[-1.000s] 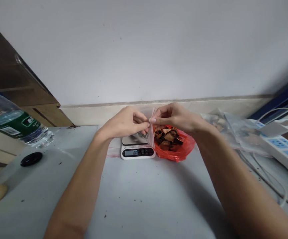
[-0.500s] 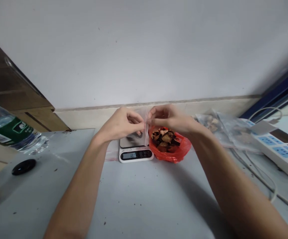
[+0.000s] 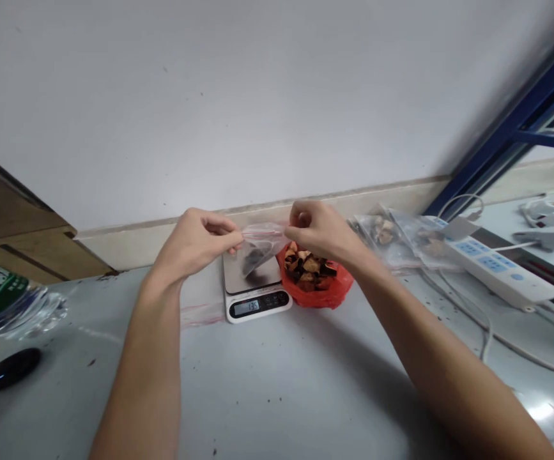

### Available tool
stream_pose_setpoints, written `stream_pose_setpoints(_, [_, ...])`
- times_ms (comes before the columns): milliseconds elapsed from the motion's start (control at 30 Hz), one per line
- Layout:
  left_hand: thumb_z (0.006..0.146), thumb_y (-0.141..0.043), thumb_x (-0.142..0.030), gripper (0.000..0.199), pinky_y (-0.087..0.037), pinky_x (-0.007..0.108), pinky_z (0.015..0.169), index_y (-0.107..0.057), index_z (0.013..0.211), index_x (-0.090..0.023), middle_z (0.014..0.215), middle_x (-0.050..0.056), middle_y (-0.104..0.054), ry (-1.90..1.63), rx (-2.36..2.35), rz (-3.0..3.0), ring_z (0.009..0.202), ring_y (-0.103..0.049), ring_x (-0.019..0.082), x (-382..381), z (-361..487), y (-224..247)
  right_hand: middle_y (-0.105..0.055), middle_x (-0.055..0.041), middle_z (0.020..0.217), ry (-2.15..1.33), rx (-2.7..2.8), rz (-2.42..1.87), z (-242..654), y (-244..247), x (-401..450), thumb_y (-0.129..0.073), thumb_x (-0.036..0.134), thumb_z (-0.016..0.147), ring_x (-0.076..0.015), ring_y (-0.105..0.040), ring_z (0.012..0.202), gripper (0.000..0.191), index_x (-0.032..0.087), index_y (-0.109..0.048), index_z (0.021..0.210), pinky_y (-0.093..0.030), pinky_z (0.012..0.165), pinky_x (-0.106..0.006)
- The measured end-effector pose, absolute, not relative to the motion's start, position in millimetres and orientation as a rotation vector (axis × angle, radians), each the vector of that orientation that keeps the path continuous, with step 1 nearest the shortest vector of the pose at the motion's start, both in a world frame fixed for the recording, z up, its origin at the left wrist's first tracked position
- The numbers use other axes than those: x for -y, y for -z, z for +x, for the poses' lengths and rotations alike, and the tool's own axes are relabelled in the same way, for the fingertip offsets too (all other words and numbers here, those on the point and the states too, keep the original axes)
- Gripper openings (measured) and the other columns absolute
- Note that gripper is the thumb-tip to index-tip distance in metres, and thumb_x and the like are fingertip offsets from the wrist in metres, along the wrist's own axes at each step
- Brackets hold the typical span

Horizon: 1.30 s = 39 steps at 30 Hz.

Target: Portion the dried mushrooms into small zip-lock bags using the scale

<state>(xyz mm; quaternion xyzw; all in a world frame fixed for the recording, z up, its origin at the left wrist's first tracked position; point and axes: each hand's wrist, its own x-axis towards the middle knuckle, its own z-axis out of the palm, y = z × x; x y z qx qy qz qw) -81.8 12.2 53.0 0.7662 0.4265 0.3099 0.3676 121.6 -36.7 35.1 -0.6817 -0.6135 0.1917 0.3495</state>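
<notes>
My left hand [image 3: 199, 243] is closed in a pinch on the left end of a clear zip-lock bag's mouth. At the opposite end of that zip-lock bag [image 3: 268, 234], my right hand [image 3: 319, 231] pinches the top edge. The bag hangs stretched between them, with something dark in or behind its lower part. Beneath it lies a white kitchen scale [image 3: 260, 306] with a grey weighing plate, its lit display showing digits like 135. Touching the scale's right side is a red plastic bag [image 3: 327, 297], its mouth open around dried brown pieces [image 3: 311, 265].
Filled clear bags [image 3: 384, 233] lie at the right, beside a white power strip [image 3: 501, 265] with trailing cables. At the left are a large water bottle [image 3: 13, 300] and a black oval object [image 3: 11, 370]. Flat clear bags [image 3: 203, 314] stick out left of the scale.
My hands have moved apart, spreading the bag's top edge sideways between them. The display digits have changed. The head view has turned to the right.
</notes>
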Motion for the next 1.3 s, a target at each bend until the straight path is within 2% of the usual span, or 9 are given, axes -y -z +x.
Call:
stream_pose_setpoints(100, [0.066, -0.067, -0.024, 0.01, -0.056, 0.028, 0.062, -0.075, 0.06, -0.021, 0.061, 0.002, -0.073, -0.746, -1.124, 1.998, 0.062, -0.07, 0.019, -12, -86, -54, -0.053, 0.0036, 0.062, -0.328, 1.538, -1.817, 119, -39, 40, -0.058, 0.006, 0.065, -0.0177, -0.047, 0.061, 0.029, 0.026, -0.04, 0.076, -0.031, 0.06, -0.031])
stream_pose_setpoints(233, [0.075, -0.069, -0.029, 0.014, -0.055, 0.028, 0.062, -0.074, 0.064, -0.02, 0.066, 0.003, -0.074, -0.806, -1.097, 2.042, 0.066, -0.07, 0.019, -7, -78, -51, -0.046, 0.005, 0.059, -0.338, 1.631, -1.627, 115, -41, 43, -0.056, 0.009, 0.069, -0.0142, -0.039, 0.058, 0.027, 0.026, -0.036, 0.07, -0.029, 0.059, -0.03])
stream_pose_setpoints(367, [0.082, -0.072, -0.043, 0.026, -0.054, 0.027, 0.064, -0.075, 0.068, -0.021, 0.069, 0.004, -0.075, -0.725, -0.985, 2.102, 0.068, -0.069, 0.019, -5, -68, -49, -0.056, 0.0022, 0.063, -0.425, 1.728, -1.479, 115, -40, 43, -0.049, 0.011, 0.073, -0.014, -0.049, 0.061, 0.012, 0.022, -0.049, 0.068, -0.034, 0.06, -0.028])
stream_pose_setpoints(567, [0.088, -0.066, -0.05, 0.036, -0.055, 0.029, 0.07, -0.071, 0.066, -0.022, 0.072, 0.005, -0.075, -0.695, -1.033, 2.165, 0.07, -0.07, 0.02, -10, -69, -45, -0.059, -0.0008, 0.063, -0.461, 1.888, -1.527, 130, -32, 35, -0.053, 0.012, 0.07, -0.0149, -0.051, 0.063, 0.014, 0.019, -0.055, 0.058, -0.036, 0.061, -0.029])
stream_pose_setpoints(733, [0.087, -0.066, -0.054, 0.035, -0.056, 0.03, 0.074, -0.074, 0.076, -0.022, 0.08, 0.006, -0.078, -0.677, -1.107, 2.178, 0.077, -0.072, 0.022, -12, -73, -43, -0.063, -0.0009, 0.071, -0.544, 2.109, -1.499, 145, -24, 31, -0.056, 0.005, 0.067, -0.0158, -0.054, 0.068, 0.02, 0.019, -0.069, 0.073, -0.039, 0.063, -0.027])
stream_pose_setpoints(833, [0.086, -0.065, -0.06, 0.04, -0.056, 0.034, 0.076, -0.075, 0.081, -0.021, 0.081, 0.007, -0.078, -0.714, -1.184, 2.175, 0.081, -0.073, 0.025, -12, -73, -42, -0.065, -0.0045, 0.087, -0.401, 2.144, -1.549, 146, -21, 31, -0.067, 0.009, 0.07, -0.0208, -0.057, 0.084, 0.035, 0.02, -0.076, 0.102, -0.042, 0.071, -0.028])
stream_pose_setpoints(1000, [0.087, -0.061, -0.065, 0.05, -0.055, 0.043, 0.097, -0.074, 0.101, -0.019, 0.108, 0.011, -0.078, -0.92, -1.236, 2.108, 0.103, -0.071, 0.03, -17, -67, -35, -0.065, -0.0098, 0.109, -0.352, 2.126, -1.535, 152, -24, 34, -0.08, 0.021, 0.074, -0.0274, -0.06, 0.104, 0.076, 0.023, -0.059, 0.147, -0.05, 0.088, -0.037])
stream_pose_setpoints(1167, [0.094, -0.056, -0.061, 0.058, -0.046, 0.054, 0.113, -0.064, 0.135, -0.02, 0.135, 0.014, -0.067, -1.047, -1.259, 1.892, 0.131, -0.059, 0.036, -24, -64, -25, -0.067, -0.0107, 0.126, -0.379, 2.068, -1.235, 165, -33, 39, -0.086, 0.033, 0.078, -0.0257, -0.063, 0.108, 0.083, 0.026, -0.052, 0.153, -0.054, 0.093, -0.039])
stream_pose_setpoints(1300, [0.092, -0.063, -0.067, 0.069, -0.05, 0.052, 0.107, -0.054, 0.147, -0.027, 0.125, 0.009, -0.069, -0.968, -1.04, 1.622, 0.118, -0.065, 0.032, -22, -59, -21, -0.061, -0.0104, 0.144, -0.508, 1.984, -1.137, 172, -41, 43, -0.085, 0.048, 0.08, -0.0278, -0.065, 0.109, 0.091, 0.029, -0.043, 0.159, -0.059, 0.084, -0.039])
